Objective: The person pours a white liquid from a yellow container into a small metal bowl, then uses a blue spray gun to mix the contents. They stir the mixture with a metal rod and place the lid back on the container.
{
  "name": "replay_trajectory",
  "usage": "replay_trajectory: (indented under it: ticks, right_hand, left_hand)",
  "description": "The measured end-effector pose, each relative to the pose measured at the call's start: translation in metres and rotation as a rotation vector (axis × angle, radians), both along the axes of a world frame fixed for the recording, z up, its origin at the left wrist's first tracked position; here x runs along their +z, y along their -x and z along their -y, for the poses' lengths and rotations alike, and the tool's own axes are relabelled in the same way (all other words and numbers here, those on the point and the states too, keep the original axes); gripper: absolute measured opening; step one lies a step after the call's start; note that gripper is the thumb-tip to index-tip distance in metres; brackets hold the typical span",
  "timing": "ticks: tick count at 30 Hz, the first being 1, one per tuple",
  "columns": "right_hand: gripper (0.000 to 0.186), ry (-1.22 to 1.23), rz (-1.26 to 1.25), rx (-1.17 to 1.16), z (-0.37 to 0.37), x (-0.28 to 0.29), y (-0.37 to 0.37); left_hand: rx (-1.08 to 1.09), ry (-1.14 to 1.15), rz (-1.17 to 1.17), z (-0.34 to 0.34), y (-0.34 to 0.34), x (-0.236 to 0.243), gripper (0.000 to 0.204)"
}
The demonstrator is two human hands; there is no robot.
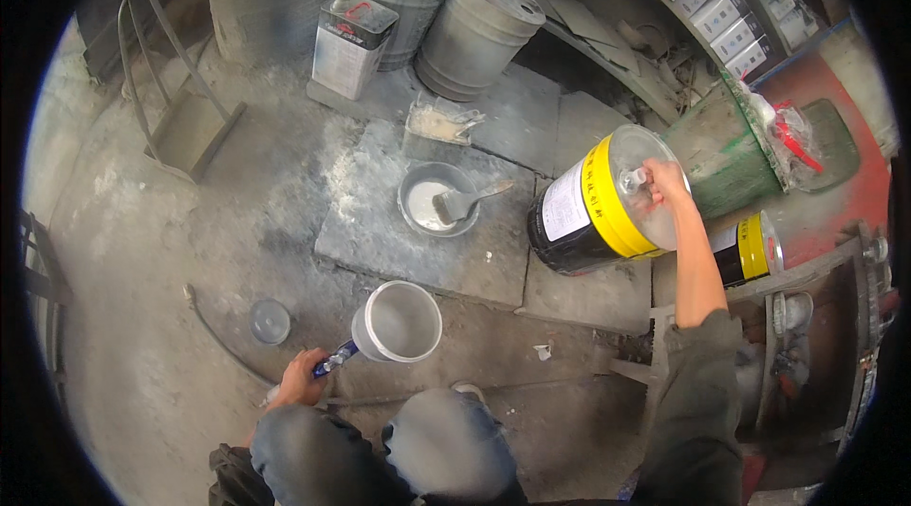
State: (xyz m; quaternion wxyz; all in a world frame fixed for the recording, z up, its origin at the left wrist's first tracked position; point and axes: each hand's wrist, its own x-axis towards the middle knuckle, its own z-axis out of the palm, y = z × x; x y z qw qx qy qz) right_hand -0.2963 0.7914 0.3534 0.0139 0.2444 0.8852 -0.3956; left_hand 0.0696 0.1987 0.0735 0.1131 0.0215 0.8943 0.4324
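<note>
My left hand [300, 379] is closed round the blue grip of a handle [336, 358], which meets the side of a small white pot [406, 321]. The pot's mouth faces up and its inside looks whitish. At the right, my right hand [664, 183] is closed on the cap or spout on top of a black drum [569, 245] with a yellow band and a white label. That drum leans to one side on the paving. Between my hands and farther off, a grey basin [408, 202] holds white stuff, and a flat brush [460, 205] rests in it.
A rectangular can [353, 46] and two metal drums [479, 31] stand at the back. A dustpan [195, 131] lies left, a round lid [270, 322] and hose [218, 345] nearer. A green bin [716, 145], a smaller black-yellow can [750, 248] and shelving [788, 354] line the right.
</note>
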Motion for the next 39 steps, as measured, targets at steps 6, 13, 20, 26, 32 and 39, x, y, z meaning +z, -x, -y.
replay_trajectory:
  ticks: [6, 13, 20, 26, 32, 39]
  right_hand:
    - [0.028, 0.706, 0.094, 0.115, 0.078, 0.018, -0.098]
    - [0.034, 1.024, 0.160, 0.216, 0.183, -0.036, -0.205]
    - [0.039, 0.874, 0.112, 0.244, 0.265, -0.128, -0.271]
    - [0.038, 0.765, 0.053, 0.244, 0.287, -0.171, -0.290]
    - [0.039, 0.652, -0.025, 0.331, 0.291, -0.190, -0.298]
    - [0.036, 0.556, -0.028, 0.356, 0.301, -0.205, -0.299]
  left_hand:
    - [-0.046, -0.003, 0.056, -0.015, 0.008, -0.003, 0.027]
    - [-0.072, 0.028, 0.056, -0.012, -0.009, -0.014, 0.025]
    - [-0.017, 0.140, 0.259, 0.004, -0.049, -0.029, 0.037]
    - [-0.015, 0.191, 0.347, 0.007, -0.062, -0.032, 0.041]
    - [0.005, 0.211, 0.397, 0.002, -0.059, -0.034, 0.039]
    - [0.021, 0.247, 0.445, 0.004, -0.057, -0.022, 0.039]
